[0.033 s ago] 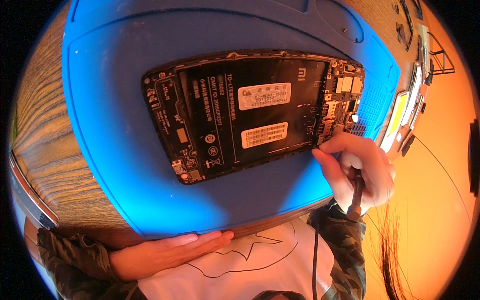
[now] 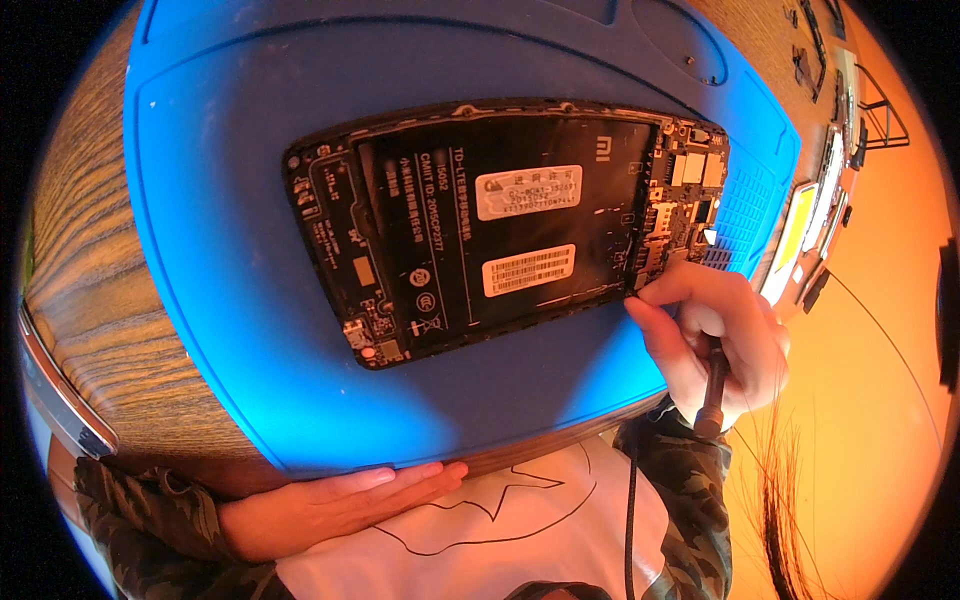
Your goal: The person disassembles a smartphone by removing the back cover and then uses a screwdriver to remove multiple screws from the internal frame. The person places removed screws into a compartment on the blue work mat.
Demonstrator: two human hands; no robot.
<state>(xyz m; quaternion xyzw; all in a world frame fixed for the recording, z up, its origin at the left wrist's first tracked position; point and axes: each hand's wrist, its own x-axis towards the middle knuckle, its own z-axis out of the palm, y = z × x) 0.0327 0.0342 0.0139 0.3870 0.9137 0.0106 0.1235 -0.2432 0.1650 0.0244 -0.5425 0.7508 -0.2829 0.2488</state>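
An opened smartphone (image 2: pixel 540 225) lies across the blue mat, its black battery and circuit boards bare. My right hand (image 2: pixel 730 335) is at its lower right corner, with thumb and index fingertip pinched at the edge beside the circuit board (image 2: pixel 690 185). A slim dark screwdriver (image 2: pixel 712 400) is tucked in that hand, its wider end pointing back toward me; its tip is hidden. Whether the fingertips grip anything small, I cannot tell. My left hand (image 2: pixel 345 505) rests at the table's near edge, fingers stretched out together, holding nothing.
The blue mat (image 2: pixel 225 330) covers much of the wooden table (image 2: pixel 110 230). Tiny dark parts (image 2: pixel 690 62) sit in a mat recess at the far right. Several parts and tools lie beyond its right edge, near a bright yellow-and-white object (image 2: pixel 795 235). A dark cord (image 2: pixel 632 520) hangs by my right sleeve.
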